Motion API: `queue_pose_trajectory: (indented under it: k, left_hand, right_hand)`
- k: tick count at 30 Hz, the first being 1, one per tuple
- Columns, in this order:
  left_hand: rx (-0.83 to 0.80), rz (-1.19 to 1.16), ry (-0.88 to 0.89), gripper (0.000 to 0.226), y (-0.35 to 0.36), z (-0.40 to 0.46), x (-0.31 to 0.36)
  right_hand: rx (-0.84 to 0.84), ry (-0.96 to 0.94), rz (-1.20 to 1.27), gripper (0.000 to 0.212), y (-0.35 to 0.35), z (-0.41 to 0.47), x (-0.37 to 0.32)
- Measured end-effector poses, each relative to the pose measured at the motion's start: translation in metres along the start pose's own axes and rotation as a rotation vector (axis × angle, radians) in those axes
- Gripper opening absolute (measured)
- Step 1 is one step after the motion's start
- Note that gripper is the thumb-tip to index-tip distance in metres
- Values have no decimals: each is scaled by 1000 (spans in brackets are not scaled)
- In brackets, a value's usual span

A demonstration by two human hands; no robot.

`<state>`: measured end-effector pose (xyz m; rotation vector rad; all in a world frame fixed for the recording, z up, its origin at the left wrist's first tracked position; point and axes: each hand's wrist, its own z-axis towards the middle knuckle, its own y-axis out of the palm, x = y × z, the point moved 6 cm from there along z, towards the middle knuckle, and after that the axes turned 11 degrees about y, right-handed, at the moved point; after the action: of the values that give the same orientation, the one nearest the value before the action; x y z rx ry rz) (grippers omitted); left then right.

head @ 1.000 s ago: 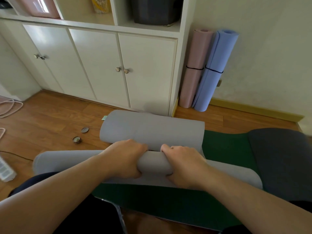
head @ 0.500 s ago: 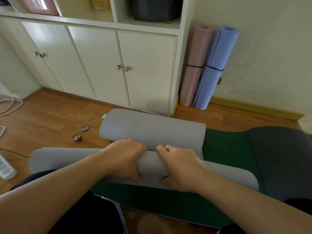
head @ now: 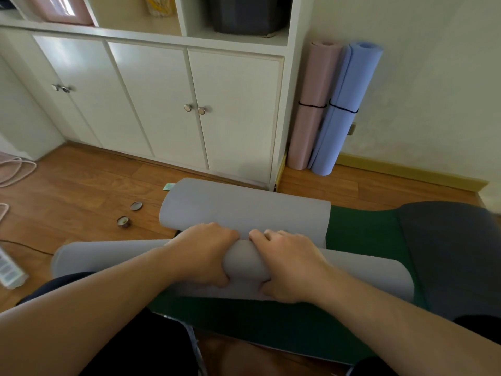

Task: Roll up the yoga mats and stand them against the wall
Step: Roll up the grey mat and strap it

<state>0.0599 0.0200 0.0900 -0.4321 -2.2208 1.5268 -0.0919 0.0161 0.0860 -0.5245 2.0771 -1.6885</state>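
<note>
Grey mat (head: 244,213): it lies across the floor in front of you, partly rolled; the roll sits under your hands and the flat, unrolled end stretches away toward the cabinet.
Your left hand (head: 206,253): fingers curled over the top of the roll, thumb tucked under its near side, gripping the grey mat tightly.
Your right hand (head: 287,264): just beside the left one, fingers curled over the roll and thumb below, also holding the grey mat.
Green mat (head: 360,232): spread flat under the grey mat, showing on its right and along the near edge.
Dark grey mat (head: 450,253): flat on the right, overlapping the green mat.
Pink mat (head: 311,104): rolled, upright in the corner beside the cabinet, a black band round its middle.
Blue mat (head: 344,109): rolled, leaning on the wall, touching the pink mat, banded the same way.
White cabinet (head: 168,104): doors closed, just beyond the grey mat's far end.
Two small tins (head: 129,214): on the wooden floor (head: 67,196), left of the grey mat.
</note>
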Motion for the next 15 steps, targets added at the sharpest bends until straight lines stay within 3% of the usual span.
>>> queue_pose_trajectory:
  k: [4,7,10,15]
  left_hand:
    - [-13,-3,-5,60,0,-1,2]
    - [68,118,29,64,-1,-2,14]
    - [112,189,55,66,-2,-2,20]
    - [62,61,37,53,0,0,12]
  right_hand:
    - [-21,16,40,53,0,0,1]
    - [-87,57,94,47,-5,3,8]
    - [-131,66,132,50,-3,4,10]
    - [-68,32,77,69,0,1,5]
